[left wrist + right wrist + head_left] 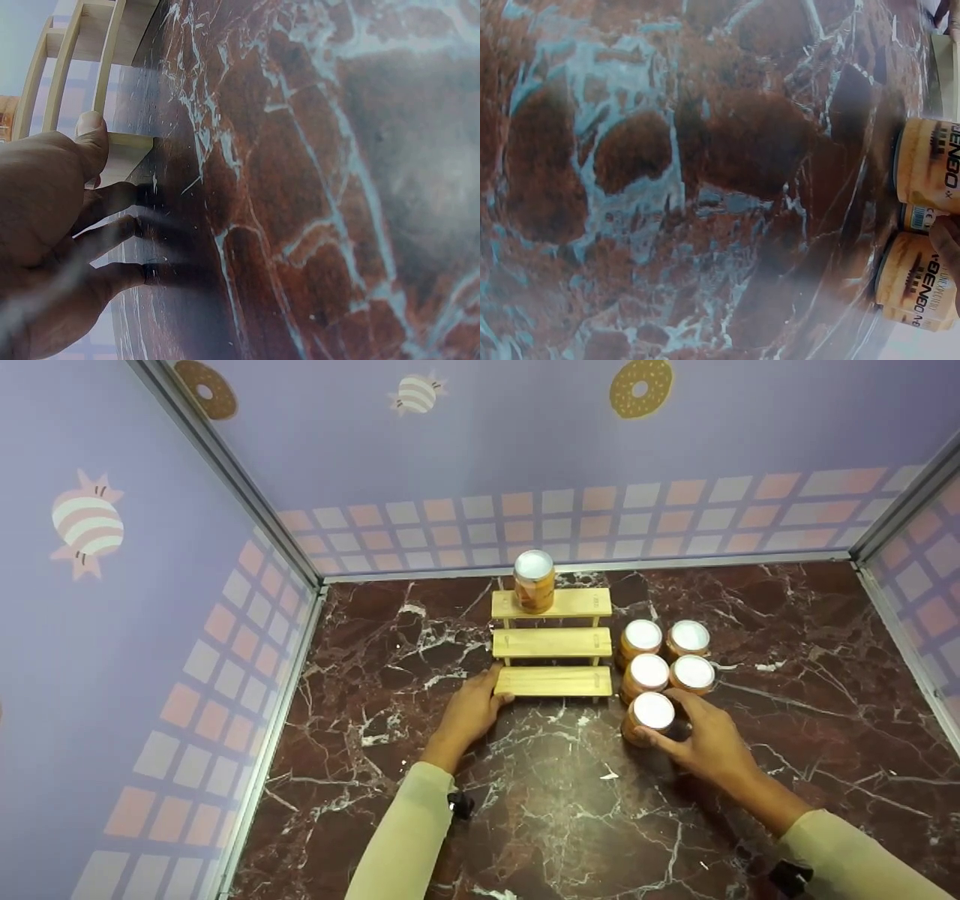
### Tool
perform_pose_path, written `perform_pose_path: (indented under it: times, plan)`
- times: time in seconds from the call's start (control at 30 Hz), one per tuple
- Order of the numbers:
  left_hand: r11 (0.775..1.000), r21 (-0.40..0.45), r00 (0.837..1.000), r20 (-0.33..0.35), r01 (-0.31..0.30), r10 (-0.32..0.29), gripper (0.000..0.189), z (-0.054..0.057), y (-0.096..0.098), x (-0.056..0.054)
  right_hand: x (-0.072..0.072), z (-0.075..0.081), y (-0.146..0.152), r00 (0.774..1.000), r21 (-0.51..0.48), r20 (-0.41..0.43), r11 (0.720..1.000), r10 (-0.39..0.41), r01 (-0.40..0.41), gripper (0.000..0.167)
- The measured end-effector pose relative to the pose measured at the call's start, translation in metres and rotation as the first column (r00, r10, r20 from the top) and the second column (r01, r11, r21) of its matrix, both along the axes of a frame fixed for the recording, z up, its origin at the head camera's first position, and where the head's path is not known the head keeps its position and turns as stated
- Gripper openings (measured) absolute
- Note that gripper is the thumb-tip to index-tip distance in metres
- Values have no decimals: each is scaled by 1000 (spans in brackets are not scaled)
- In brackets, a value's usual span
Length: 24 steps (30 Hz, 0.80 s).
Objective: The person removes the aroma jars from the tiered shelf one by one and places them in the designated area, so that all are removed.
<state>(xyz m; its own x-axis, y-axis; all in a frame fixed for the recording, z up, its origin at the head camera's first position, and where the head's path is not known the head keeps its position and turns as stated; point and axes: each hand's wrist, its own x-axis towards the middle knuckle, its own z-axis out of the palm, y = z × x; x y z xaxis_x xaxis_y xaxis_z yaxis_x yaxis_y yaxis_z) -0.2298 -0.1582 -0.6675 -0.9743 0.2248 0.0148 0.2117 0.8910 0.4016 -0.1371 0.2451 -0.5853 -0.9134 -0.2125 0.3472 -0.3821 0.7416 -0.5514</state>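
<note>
A small wooden three-step rack [553,681] stands on the marble-patterned tabletop. At the left end of its lowest step, my left hand [471,709] grips it, thumb along the front; the left wrist view shows the thumb [91,142] against the wood. My right hand [709,739] holds the nearest jar [643,727], thumb in front and index finger behind. This jar has a pale round lid and orange contents, and stands close before the other jars. In the right wrist view, jars [930,161] with printed labels show at the right edge, the thumb [946,244] overlapping them.
One jar [534,585] stands on the top step, left of centre. Right of the rack, several more jars [688,639] stand grouped in two columns. Patterned panels [480,450] wall in the table at the back and sides.
</note>
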Motion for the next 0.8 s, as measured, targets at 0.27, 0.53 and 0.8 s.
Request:
perform_pose_path:
  times: [0.27,0.53,0.8]
  plan:
    - [1000,-25,1000,-1,12,-12,70,-1,0,0,0,5,4,999,13,-41,1000,20,-20,71]
    - [1000,-19,1000,-13,15,-15,71,-2,0,0,-1,15,6,996,28,-75,999,39,-37,68]
    - [1000,-8,1000,-7,11,-11,74,-2,0,0,-8,23,8,994,31,-99,999,47,-44,74]
